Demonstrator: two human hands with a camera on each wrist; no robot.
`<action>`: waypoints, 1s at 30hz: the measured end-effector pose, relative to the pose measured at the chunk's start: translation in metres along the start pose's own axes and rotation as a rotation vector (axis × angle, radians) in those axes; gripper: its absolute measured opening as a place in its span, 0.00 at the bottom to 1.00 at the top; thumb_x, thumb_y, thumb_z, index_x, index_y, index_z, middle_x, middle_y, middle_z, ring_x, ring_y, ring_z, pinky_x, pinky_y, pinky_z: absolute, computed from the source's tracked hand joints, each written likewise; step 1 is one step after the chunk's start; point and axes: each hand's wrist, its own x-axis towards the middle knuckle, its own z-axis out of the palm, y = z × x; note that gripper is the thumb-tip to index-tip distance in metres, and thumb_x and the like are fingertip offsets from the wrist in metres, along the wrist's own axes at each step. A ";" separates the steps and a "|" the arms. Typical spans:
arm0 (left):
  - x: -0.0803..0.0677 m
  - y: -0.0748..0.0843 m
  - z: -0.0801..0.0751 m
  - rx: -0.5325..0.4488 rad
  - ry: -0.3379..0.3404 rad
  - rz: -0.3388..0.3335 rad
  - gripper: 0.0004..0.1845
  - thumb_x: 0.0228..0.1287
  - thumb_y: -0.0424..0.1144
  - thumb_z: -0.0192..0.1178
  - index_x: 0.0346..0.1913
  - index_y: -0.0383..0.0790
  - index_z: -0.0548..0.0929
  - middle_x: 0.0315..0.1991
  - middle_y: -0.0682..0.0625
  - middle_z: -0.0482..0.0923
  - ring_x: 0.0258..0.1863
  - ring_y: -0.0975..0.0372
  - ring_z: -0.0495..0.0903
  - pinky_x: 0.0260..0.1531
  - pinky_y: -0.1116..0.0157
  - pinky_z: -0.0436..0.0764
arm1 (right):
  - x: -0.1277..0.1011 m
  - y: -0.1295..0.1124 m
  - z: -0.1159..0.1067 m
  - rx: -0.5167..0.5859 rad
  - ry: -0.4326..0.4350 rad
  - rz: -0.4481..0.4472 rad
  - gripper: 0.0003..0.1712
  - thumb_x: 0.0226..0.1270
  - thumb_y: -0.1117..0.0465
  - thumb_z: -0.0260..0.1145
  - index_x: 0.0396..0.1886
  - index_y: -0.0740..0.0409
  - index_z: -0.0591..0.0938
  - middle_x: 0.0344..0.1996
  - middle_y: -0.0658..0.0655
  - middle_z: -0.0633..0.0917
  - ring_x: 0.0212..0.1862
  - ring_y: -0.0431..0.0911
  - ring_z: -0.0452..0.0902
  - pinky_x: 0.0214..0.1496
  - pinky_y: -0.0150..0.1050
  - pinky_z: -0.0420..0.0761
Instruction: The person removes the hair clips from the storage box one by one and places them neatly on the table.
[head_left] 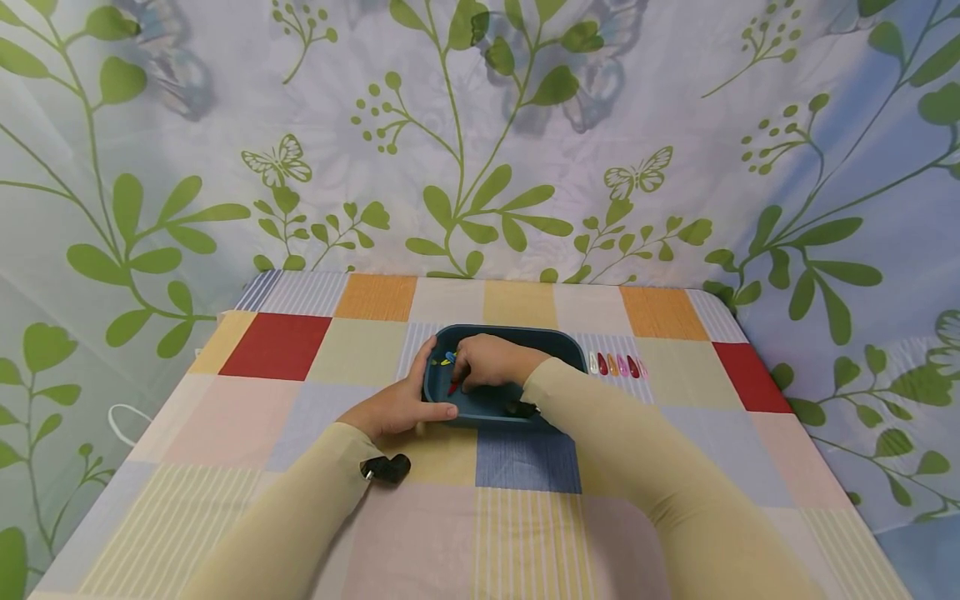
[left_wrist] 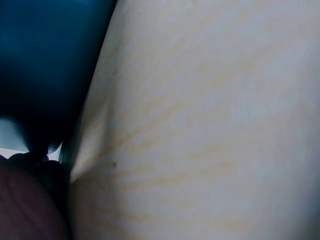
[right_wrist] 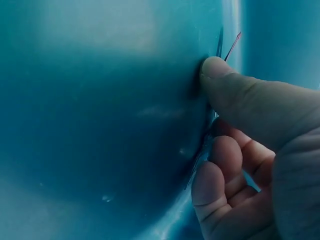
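A dark blue tray (head_left: pixel 510 332) sits mid-table on a patchwork cloth. My left hand (head_left: pixel 397 404) grips its left rim, thumb on the near edge and fingers up the side. Inside the tray my right hand (head_left: pixel 487 362) has its fingers curled over small hair clips; a red clip (head_left: pixel 452 387) pokes out under them, with a blue clip (head_left: pixel 449 357) just beside. The right wrist view shows my thumb (right_wrist: pixel 215 75) pressed to the tray's floor (right_wrist: pixel 100 100), with the curled fingers (right_wrist: pixel 220 170) below it. In the left wrist view only the tray's wall (left_wrist: pixel 45 60) and pale fabric show.
A row of several hair clips (head_left: pixel 617 365) lies on the cloth just right of the tray. The checked tablecloth (head_left: pixel 277 346) covers the whole table, and a leaf-print curtain (head_left: pixel 480 150) hangs behind. The table's edges fall away at left and right.
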 end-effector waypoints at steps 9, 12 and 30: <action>0.001 -0.001 -0.001 0.012 -0.002 0.017 0.69 0.62 0.62 0.72 0.84 0.63 0.24 0.81 0.31 0.55 0.71 0.41 0.71 0.76 0.42 0.63 | 0.000 -0.004 -0.002 -0.007 -0.013 -0.009 0.10 0.67 0.60 0.77 0.47 0.49 0.94 0.45 0.48 0.91 0.51 0.42 0.85 0.57 0.39 0.83; 0.001 -0.002 -0.001 0.004 -0.005 0.017 0.69 0.62 0.63 0.72 0.84 0.63 0.24 0.81 0.32 0.57 0.71 0.42 0.72 0.76 0.42 0.64 | 0.001 -0.003 -0.002 -0.009 -0.014 -0.013 0.10 0.68 0.60 0.76 0.47 0.49 0.94 0.45 0.47 0.91 0.50 0.41 0.85 0.57 0.39 0.84; 0.003 -0.005 -0.001 -0.006 -0.014 0.041 0.70 0.61 0.64 0.73 0.84 0.63 0.23 0.83 0.34 0.53 0.74 0.42 0.69 0.78 0.42 0.61 | -0.001 -0.007 -0.001 0.056 -0.047 -0.061 0.16 0.72 0.65 0.71 0.55 0.48 0.92 0.51 0.44 0.92 0.54 0.38 0.85 0.61 0.36 0.83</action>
